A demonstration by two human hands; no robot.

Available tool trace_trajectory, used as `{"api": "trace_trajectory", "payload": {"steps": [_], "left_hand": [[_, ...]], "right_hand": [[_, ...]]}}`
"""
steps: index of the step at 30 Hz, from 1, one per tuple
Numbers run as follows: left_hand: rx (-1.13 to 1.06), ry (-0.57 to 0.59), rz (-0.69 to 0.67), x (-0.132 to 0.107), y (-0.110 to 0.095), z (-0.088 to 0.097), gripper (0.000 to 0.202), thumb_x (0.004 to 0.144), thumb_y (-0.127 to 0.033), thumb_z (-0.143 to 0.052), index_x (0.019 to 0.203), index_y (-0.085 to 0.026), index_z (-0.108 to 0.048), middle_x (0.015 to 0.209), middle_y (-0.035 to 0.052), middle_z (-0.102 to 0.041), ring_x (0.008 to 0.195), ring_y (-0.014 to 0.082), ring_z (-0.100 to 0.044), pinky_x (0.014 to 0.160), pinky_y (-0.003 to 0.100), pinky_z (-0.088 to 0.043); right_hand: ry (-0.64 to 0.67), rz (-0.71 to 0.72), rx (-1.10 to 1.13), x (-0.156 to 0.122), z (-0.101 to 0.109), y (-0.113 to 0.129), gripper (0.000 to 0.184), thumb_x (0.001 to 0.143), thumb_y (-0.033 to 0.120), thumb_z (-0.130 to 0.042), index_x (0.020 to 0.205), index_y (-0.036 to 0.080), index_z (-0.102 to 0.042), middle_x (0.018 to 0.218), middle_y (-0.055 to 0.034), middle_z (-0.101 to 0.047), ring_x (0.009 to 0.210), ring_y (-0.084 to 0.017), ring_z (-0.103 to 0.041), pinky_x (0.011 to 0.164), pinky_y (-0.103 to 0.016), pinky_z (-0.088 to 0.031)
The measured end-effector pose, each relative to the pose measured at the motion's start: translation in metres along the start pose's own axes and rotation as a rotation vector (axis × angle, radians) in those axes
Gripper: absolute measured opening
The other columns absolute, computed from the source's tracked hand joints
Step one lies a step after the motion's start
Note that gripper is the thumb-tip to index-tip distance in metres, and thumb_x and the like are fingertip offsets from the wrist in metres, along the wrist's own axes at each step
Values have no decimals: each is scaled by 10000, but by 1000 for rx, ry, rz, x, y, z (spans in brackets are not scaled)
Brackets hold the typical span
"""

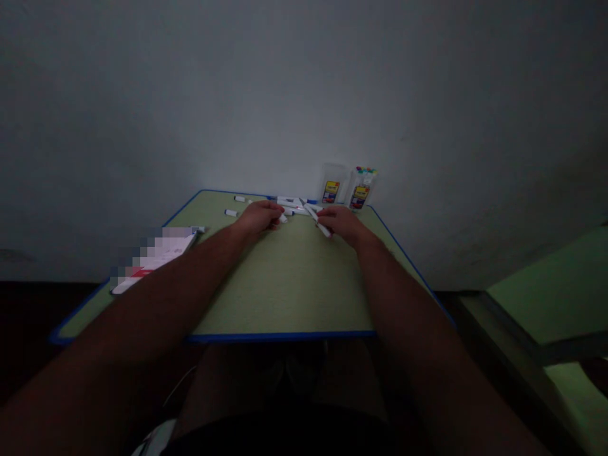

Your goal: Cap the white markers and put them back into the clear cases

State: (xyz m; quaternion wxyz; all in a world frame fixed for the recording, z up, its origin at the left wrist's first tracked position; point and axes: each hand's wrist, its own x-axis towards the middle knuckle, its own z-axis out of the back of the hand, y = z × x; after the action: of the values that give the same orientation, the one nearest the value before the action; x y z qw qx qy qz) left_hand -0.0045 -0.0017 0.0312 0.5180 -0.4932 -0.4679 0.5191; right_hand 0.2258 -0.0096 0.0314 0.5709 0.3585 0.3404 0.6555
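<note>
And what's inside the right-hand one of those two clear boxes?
Multicoloured pen-like tops show at the upper end of the right-hand box. Its front label covers whatever sits directly behind it.

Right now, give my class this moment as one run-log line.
left hand: holds small white piece; right hand: holds white marker; labelled containers: standing, far right of table

**Marker [310, 212] and white piece [284, 219], both held**

The marker is slender, white and straight, slanting from 11 o'clock to 5 o'clock, gripped partway along; its far end is too small to show whether it is capped. The piece lies at 9 o'clock from the marker, near but apart. Its short visible end points to about 5 o'clock; the remainder is hidden.
</note>
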Motion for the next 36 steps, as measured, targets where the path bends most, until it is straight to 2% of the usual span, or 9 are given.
{"api": "trace_trajectory", "payload": {"steps": [7, 14, 19, 23, 29, 36], "left_hand": [[-45, -1, -1, 4, 2, 3, 66, 777, -98, -617, 795, -149, -655, 657, 13, -607, 530, 95, -540, 507, 224, -450], [-93, 26, 23, 1, -1, 2, 73, 809, -94, -600, 785, -154, -632, 697, 28, -638, 511, 91, -538, 515, 243, -466], [-81, 8, 39, -3, -5, 0, 78, 829, -98, -592, 784, -150, -629, 693, 17, -632, 490, 78, -519, 487, 226, -446], [-81, 13, 41, -3, -5, 0, 69, 823, -103, -599, 786, -148, -635, 685, 17, -631, 489, 79, -519, 479, 223, -446], [-78, 15, 25, -1, -2, 1, 51, 803, -114, -613, 785, -152, -642, 670, 13, -623, 491, 81, -513, 490, 222, -441], [-66, 36, 3, 0, 0, 2, 20, 774, -144, -649, 792, -148, -654, 693, 14, -636, 507, 79, -518, 511, 218, -443]], "right_hand": [[81, -18, 139, -4, 0, 6, 195, 837, 118, -614, 1008, 136, -706, 819, -55, -729, 565, -85, -572, 502, -180, -443], [116, -21, 155, -11, 0, 13, 220, 864, 135, -606, 1072, 152, -675, 840, -73, -736, 556, -95, -570, 488, -196, -452], [131, -9, 146, -11, 0, 11, 259, 865, 146, -603, 1113, 195, -665, 857, -62, -742, 562, -101, -578, 514, -211, -483], [141, 29, 179, -10, 0, 9, 325, 856, 133, -598, 1163, 218, -657, 835, -46, -736, 564, -100, -577, 491, -195, -463], [136, 16, 173, -11, -1, 10, 234, 852, 119, -585, 1024, 202, -719, 895, -57, -736, 601, -95, -589, 493, -186, -466], [151, -4, 254, -9, 0, 9, 177, 831, 108, -612, 949, 185, -718, 861, -62, -735, 606, -100, -607, 523, -197, -495]]}}
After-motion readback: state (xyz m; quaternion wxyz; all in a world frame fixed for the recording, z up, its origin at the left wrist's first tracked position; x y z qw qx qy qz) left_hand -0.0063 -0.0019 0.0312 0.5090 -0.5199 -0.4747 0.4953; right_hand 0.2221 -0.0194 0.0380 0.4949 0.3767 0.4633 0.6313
